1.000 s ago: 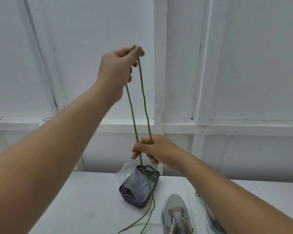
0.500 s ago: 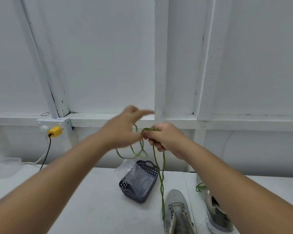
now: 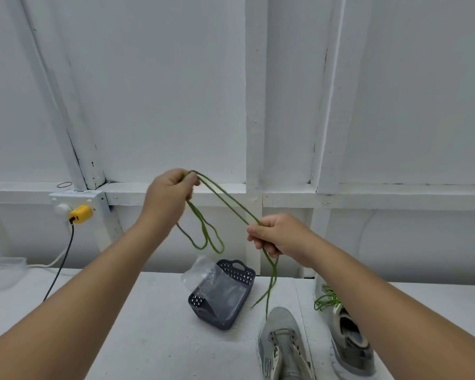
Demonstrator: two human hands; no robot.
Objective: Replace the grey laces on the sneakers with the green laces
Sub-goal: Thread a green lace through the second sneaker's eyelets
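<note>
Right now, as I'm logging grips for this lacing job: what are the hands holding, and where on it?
Both hold the green lace. The left hand pinches its doubled strands at the top; the right hand grips them lower down, ends dangling below.

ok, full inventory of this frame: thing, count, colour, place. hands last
green lace: 1, green, held in the air between both hands, loops hanging below the left hand, ends dangling below the right
sneakers: 2, grey, near right of the table; the right one has green lacing at its far end
basket: 1, dark grey, table centre, tipped
plastic bag: 1, clear, lying in the basket
table: 1, white
plug: 1, yellow, wall socket at left, dark cable running down
left hand: grips the lace, raised
right hand: grips the lace, lower
</note>
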